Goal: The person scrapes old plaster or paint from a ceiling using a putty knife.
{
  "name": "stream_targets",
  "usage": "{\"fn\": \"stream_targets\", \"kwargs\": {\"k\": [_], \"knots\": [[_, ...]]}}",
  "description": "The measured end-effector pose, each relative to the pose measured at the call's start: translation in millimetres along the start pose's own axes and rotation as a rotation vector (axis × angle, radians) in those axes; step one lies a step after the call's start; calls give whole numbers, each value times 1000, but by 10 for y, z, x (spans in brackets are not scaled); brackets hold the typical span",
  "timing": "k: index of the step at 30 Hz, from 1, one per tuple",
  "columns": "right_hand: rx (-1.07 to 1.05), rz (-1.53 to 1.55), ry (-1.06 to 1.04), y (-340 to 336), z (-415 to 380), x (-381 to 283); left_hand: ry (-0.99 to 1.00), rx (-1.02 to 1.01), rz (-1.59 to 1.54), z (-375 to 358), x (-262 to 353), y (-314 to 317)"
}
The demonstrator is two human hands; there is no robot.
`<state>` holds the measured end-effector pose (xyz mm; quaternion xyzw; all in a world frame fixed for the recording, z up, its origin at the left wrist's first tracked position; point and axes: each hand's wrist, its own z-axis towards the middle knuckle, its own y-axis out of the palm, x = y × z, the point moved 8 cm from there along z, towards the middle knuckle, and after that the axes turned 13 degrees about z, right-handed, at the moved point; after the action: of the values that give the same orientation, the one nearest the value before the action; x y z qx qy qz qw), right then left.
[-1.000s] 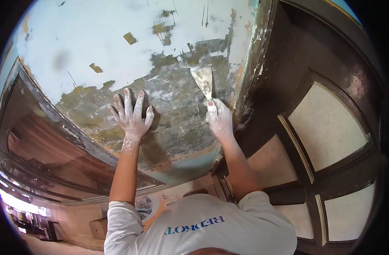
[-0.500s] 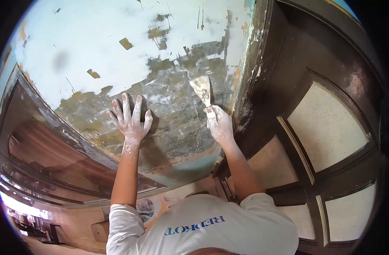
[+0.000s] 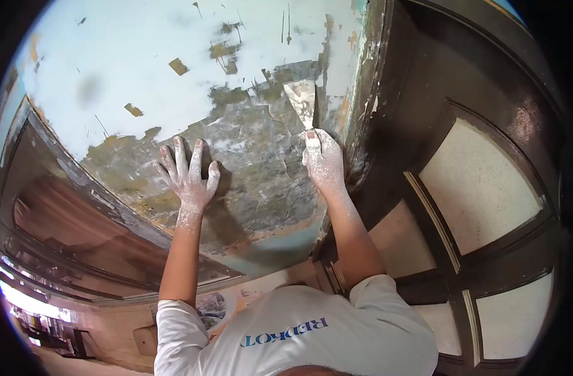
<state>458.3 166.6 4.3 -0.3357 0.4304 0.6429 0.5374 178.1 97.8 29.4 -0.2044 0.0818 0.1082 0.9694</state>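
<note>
Wall (image 3: 111,72): white up top, rough grey-brown patch (image 3: 255,188) lower; brown door (image 3: 477,188) to R, framed glass (image 3: 80,219) to L.
Left hand (image 3: 189,182): fingers spread wide against patch, nothing held; prob. bracing body.
Right hand (image 3: 324,160): closed round handle of scraper (image 3: 301,101), thumb along it; likely so for firm push & blade ctrl.
Scraper: in R grip, blade pointing up past fingers, nr patch's upper edge; above & R of L hand, well apart. Blade touching wall? Can't tell.
Dust (image 3: 329,178): white, on both hands.
</note>
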Motion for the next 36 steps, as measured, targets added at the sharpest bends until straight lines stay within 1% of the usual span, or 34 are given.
{"fn": "stream_targets", "kwargs": {"k": [2, 3, 6, 7, 8, 10, 11, 13, 14, 16, 19, 21, 24, 26, 28, 30, 32, 33, 36], "knots": [[2, 19, 24, -51, -29, 72, -30, -10, -59, 37, 16, -38], [12, 79, 59, -81, -98, 135, -42, -29, -71, 54, 31, -45], [9, 40, 65, -122, -51, 227, -19, -23, -72, 216, 157, -128], [23, 47, 31, -100, 22, 141, -18, -54, -100, 309, 220, -169], [14, -11, -44, -96, 86, 18, 6, -50, -102, 401, 269, -195], [14, -15, -50, -72, 110, -141, 11, -44, -101, 582, 356, -290], [21, -12, -53, -113, 70, -83, 17, -40, -104, 600, 381, -268], [13, 58, 23, -181, -38, 105, -4, -2, -33, 621, 403, -207], [14, 56, 15, -216, 5, 119, -6, 6, -36, 617, 418, -170], [14, -94, 43, -235, 36, 31, 23, 34, -3, 573, 443, -148], [-3, -149, 1, -261, 114, -161, 20, 44, 20, 568, 446, -126], [5, -188, -42, -282, 99, -114, 19, 57, 35, 574, 451, -144], [-28, -125, -5, -318, 12, -38, 23, 92, 36, 565, 451, -144], [-37, -132, -20, -287, 112, -69, 13, 71, 39, 562, 447, -134], [-43, -197, -56, -239, 145, -247, -1, 54, 45, 560, 444, -131], [-50, -141, -25, -245, 55, -203, -1, 53, 50, 565, 449, -134], [-53, -104, 148, -272, -14, 3, -5, 64, 58, 577, 452, -121], [-89, -127, 130, -264, 3, -58, -8, 74, 53, 574, 453, -124], [-93, -118, 110, -186, 98, -267, -5, 79, 58, 559, 458, -138]]}}
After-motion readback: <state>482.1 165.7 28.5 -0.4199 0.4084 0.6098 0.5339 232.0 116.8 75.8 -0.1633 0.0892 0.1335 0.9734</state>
